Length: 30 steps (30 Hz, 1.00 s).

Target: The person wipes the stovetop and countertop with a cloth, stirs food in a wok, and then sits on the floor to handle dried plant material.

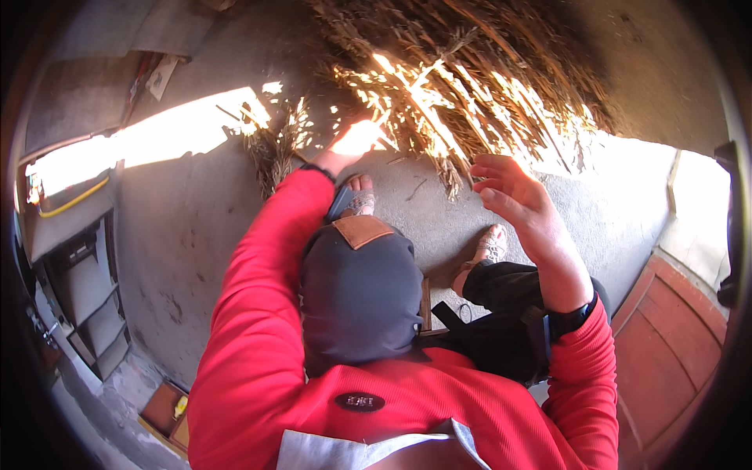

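Note:
A large heap of dry brown plant stalks (435, 106) lies on the concrete floor ahead of me, its near side glaring in sunlight. My left hand (357, 138) is at the heap's left edge, so overexposed that its fingers and anything between them cannot be made out. A smaller bunch of stalks (267, 153) lies just left of that hand. My right hand (508, 185) is raised near the heap's lower edge, fingers spread and slightly bent, with nothing seen in it. Several loose stalk tips hang beside its fingertips.
My sandalled feet (493, 244) rest on the concrete floor (188, 252). A reddish wooden door panel (670, 346) stands at the right. Dark shelving (88, 294), a yellow hose (76, 198) and a brown box (161, 405) are at the left.

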Each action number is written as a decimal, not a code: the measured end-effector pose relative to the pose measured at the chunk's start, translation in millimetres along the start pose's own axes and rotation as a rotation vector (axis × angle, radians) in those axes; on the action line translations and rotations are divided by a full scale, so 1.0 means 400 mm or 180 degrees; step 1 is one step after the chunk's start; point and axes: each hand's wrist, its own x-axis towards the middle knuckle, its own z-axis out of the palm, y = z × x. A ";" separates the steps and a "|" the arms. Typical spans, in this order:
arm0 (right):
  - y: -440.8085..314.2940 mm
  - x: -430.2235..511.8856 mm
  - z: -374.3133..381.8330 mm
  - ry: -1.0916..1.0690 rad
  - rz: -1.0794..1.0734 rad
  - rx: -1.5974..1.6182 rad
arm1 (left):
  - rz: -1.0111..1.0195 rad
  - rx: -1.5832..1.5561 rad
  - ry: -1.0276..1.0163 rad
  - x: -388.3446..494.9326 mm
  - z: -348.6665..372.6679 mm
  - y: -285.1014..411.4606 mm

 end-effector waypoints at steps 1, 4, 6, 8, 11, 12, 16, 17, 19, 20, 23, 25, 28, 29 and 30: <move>0.006 -0.004 -0.007 0.0053 0.0041 -0.0038 | 0.0322 0.0025 0.0015 -0.028 -0.007 0.014; 0.022 -0.012 -0.014 0.0184 -0.0044 0.0010 | 0.1435 0.1251 0.0635 -0.157 -0.042 0.096; 0.027 -0.012 -0.015 0.0217 -0.0203 -0.0227 | 0.0014 0.2424 0.0753 -0.274 -0.090 0.167; 0.026 -0.013 -0.011 0.0239 -0.0325 -0.0252 | -0.0177 0.3191 0.0793 -0.366 -0.147 0.241; 0.015 -0.018 -0.005 0.0738 -0.0993 -0.1428 | 0.1019 0.3187 0.1591 -0.482 -0.186 0.335; 0.009 -0.020 -0.006 0.1028 -0.1450 -0.2012 | 0.1295 0.3313 0.1620 -0.500 -0.194 0.366; 0.005 -0.041 -0.023 0.1401 -0.2096 -0.2951 | 0.1994 0.3420 0.1324 -0.539 -0.174 0.468; 0.008 -0.039 -0.025 0.1449 -0.2214 -0.3171 | 0.2175 0.3357 0.1189 -0.536 -0.162 0.487; 0.020 -0.044 -0.043 0.0652 -0.1381 -0.3757 | 0.2194 0.3494 0.1074 -0.539 -0.152 0.513; 0.031 -0.049 -0.047 0.0084 -0.0638 -0.3501 | 0.2175 0.3644 0.1046 -0.540 -0.155 0.519; 0.079 -0.075 -0.033 -0.0389 -0.0621 -0.3313 | 0.1684 0.3813 0.1000 -0.558 -0.189 0.509; 0.101 -0.083 -0.002 -0.0265 -0.0648 -0.3389 | 0.0882 0.4023 0.0820 -0.584 -0.209 0.483; 0.114 -0.106 0.010 -0.0089 -0.0646 -0.3340 | 0.0678 0.3804 0.0827 -0.616 -0.187 0.437; 0.114 -0.107 0.011 0.0016 -0.0696 -0.3274 | 0.0664 0.3864 0.0971 -0.626 -0.173 0.429; 0.117 -0.112 0.012 0.0137 -0.0690 -0.3412 | 0.0642 0.3870 0.1054 -0.637 -0.154 0.423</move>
